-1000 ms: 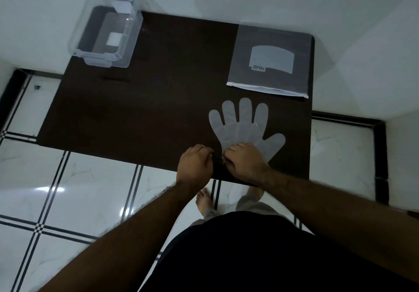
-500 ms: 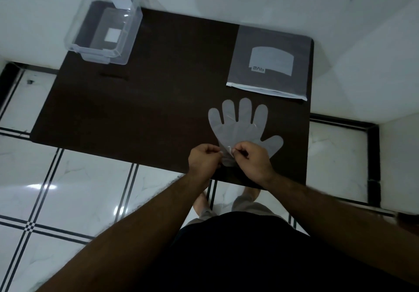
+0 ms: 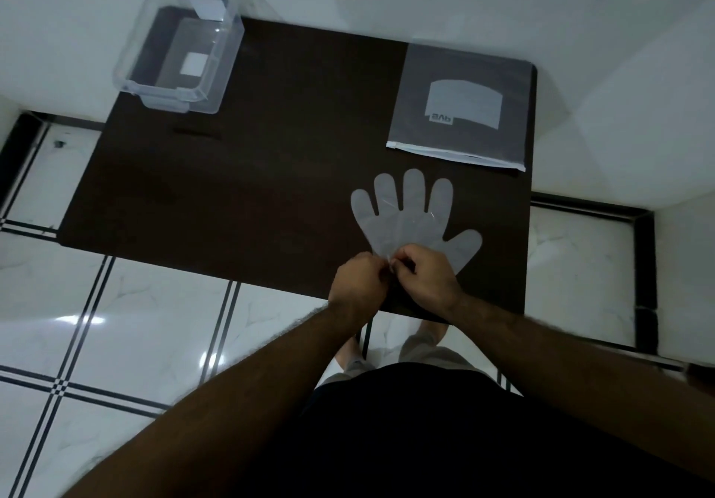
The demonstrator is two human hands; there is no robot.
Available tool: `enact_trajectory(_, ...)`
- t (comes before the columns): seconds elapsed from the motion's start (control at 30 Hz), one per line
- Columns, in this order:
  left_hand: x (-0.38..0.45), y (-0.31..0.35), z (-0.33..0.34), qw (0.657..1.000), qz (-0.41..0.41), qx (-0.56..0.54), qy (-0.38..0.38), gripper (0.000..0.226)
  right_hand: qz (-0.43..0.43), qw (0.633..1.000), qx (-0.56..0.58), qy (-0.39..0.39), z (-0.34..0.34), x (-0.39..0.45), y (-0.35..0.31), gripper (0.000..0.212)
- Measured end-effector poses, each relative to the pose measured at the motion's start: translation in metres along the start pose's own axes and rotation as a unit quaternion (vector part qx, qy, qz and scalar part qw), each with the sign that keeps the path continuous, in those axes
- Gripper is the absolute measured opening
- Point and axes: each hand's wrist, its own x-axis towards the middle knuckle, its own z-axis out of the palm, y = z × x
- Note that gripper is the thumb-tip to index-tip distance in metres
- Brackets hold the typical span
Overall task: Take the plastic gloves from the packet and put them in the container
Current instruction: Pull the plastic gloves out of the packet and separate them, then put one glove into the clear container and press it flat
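Head camera, looking down over a dark, matte wooden table (image 3: 271, 172): I am standing at its near edge, pinching the cuff of a thin, translucent plastic glove (image 3: 410, 219) between the fingertips of both hands. My left hand (image 3: 358, 285) and right hand (image 3: 427, 281) are curling in knuckle to knuckle, thumbs and forefingers closing on the filmy edge. The glove is lying flat on the tabletop, five rounded fingers fanning away from me, faint creases catching the light across its palm. Just beyond it, at the far right corner, the flat grey packet (image 3: 462, 107) is resting with its white-edged mouth facing me and a pale curved label on top. At the far left corner, well apart from the glove, a clear rigid plastic container (image 3: 182, 49) is sitting open, with rounded corners and a small white square showing through its base. Glossy white floor tiles (image 3: 135, 323) with black lines are gleaming below.
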Motion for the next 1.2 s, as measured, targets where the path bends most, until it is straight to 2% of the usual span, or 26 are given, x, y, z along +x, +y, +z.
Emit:
enact_trajectory(0.17, 0.002, 0.004, 0.002, 0.994, 0.050, 0.100, 0.004, 0.025, 0.006, 1.000, 0.011, 0.010, -0.006, -0.001, 0.000, 0.009)
enact_trajectory(0.37, 0.004, 0.004, -0.002, 0.998, 0.047, 0.034, 0.021, 0.012, 0.055, 0.992, 0.098, 0.059, -0.027, -0.003, -0.001, 0.008)
enact_trajectory(0.5, 0.008, 0.012, -0.008, 0.985, 0.149, 0.050, 0.065, 0.018, 0.105, 0.978, 0.150, 0.097, -0.041, -0.001, -0.003, 0.006)
enact_trajectory(0.57, 0.015, 0.019, -0.008, 0.972, 0.199, 0.125, 0.023, 0.026, 0.136, 0.967, 0.173, 0.131, -0.049, 0.002, -0.004, 0.007)
enact_trajectory(0.7, 0.033, 0.027, -0.006, 0.942, 0.240, 0.226, -0.060, 0.038, 0.175, 0.949, 0.205, 0.165, -0.064, 0.007, -0.006, 0.008)
enact_trajectory(0.8, 0.042, 0.031, -0.006, 0.935, 0.234, 0.250, -0.091, 0.044, 0.170, 0.947, 0.202, 0.181, -0.077, 0.009, -0.006, 0.009)
enact_trajectory(1.07, 0.054, 0.055, -0.017, 0.919, 0.200, 0.311, -0.135, 0.034, 0.136, 0.940, 0.214, 0.227, -0.123, 0.023, -0.026, 0.013)
enact_trajectory(1.2, 0.063, 0.070, -0.040, 0.948, 0.151, 0.223, -0.170, 0.020, 0.099, 0.941, 0.221, 0.236, -0.151, 0.035, -0.049, 0.016)
